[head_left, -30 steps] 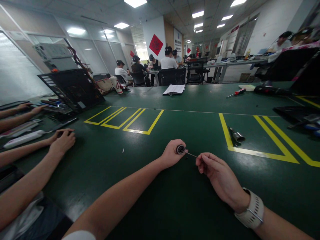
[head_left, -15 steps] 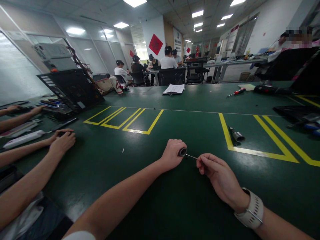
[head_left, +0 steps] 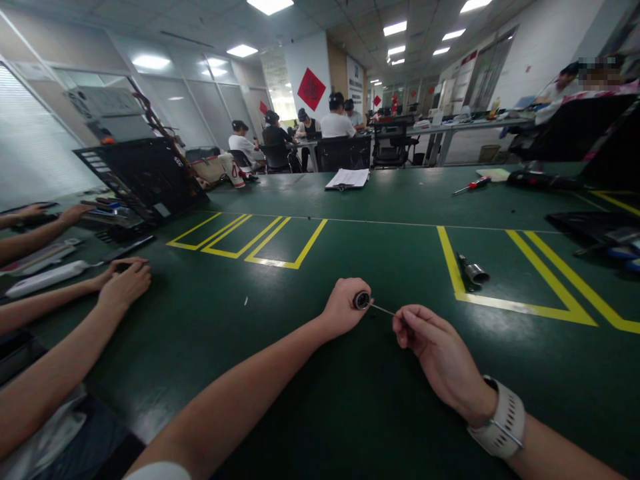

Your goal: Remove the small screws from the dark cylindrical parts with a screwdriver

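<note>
My left hand (head_left: 344,308) is wrapped round a dark cylindrical part (head_left: 361,300) whose round, ring-like end points towards me; the rest of it is hidden in the fist. Between thumb and fingertips, my right hand (head_left: 425,340) pinches a thin metal rod (head_left: 384,309). The rod's far tip meets the side of the cylinder's open end; its exact contact point is too small to make out. To the right, a shiny metal cup-shaped part (head_left: 475,272) with a dark piece beside it lies inside a yellow-taped area.
Yellow tape (head_left: 273,262) marks the green table (head_left: 210,327). A clipboard with papers (head_left: 349,179) and a red screwdriver (head_left: 471,185) lie farther back. At left are another person's hands (head_left: 125,283), a white tool (head_left: 47,279) and a black computer case (head_left: 145,180).
The cylinder's open end has turned more towards me and shifted slightly left and up. My right hand has barely moved, still pinching the rod.
</note>
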A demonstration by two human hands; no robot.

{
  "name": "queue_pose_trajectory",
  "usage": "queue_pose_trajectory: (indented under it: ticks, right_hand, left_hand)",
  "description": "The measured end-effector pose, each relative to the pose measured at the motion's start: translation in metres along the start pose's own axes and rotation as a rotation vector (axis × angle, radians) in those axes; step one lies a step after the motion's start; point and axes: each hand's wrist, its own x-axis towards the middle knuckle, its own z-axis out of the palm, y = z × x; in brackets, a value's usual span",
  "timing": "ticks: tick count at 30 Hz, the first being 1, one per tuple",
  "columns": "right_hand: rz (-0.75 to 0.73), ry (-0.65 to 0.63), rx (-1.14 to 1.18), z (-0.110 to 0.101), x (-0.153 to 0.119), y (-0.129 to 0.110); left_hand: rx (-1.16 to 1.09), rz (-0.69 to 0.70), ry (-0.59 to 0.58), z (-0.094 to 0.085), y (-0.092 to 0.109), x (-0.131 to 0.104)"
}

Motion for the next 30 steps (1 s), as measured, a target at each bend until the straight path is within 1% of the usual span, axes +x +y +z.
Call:
queue_pose_trajectory:
  ticks: [4, 7, 10, 14, 17, 22, 27, 30]
  right_hand:
    - [-0.032, 0.004, -0.086, 0.0019, -0.0016, 0.0030]
    - [-0.011, -0.002, -0.052, 0.0009, -0.0017, 0.0027]
    - [0.025, -0.006, 0.008, -0.0022, -0.0003, 0.0006]
    - [0.044, -0.016, 0.042, -0.0058, 0.0023, -0.0008]
    - [0.055, -0.027, 0.055, -0.0069, 0.0030, -0.0001]
    - [0.046, -0.015, 0.075, -0.0069, 0.0019, 0.0013]
    - [0.016, 0.027, 0.092, -0.0063, 0.0011, 0.0008]
    - [-0.011, 0.051, 0.101, -0.0052, 0.0001, -0.0002]
  left_hand:
    - [0.153, 0.039, -0.023, 0.0001, 0.0016, -0.0018]
    - [0.194, 0.048, -0.049, -0.0009, 0.0033, -0.0025]
    - [0.135, 0.044, -0.052, -0.0014, 0.0032, -0.0017]
    - [-0.006, 0.016, -0.019, -0.0001, -0.0001, 0.0004]
    - [-0.061, -0.005, -0.004, 0.0014, -0.0020, 0.0013]
    - [-0.045, -0.045, 0.024, 0.0014, -0.0015, 0.0019]
    - [-0.017, -0.123, 0.037, -0.0005, 0.0008, 0.0027]
    - [-0.025, -0.110, 0.030, -0.0008, 0.0020, 0.0022]
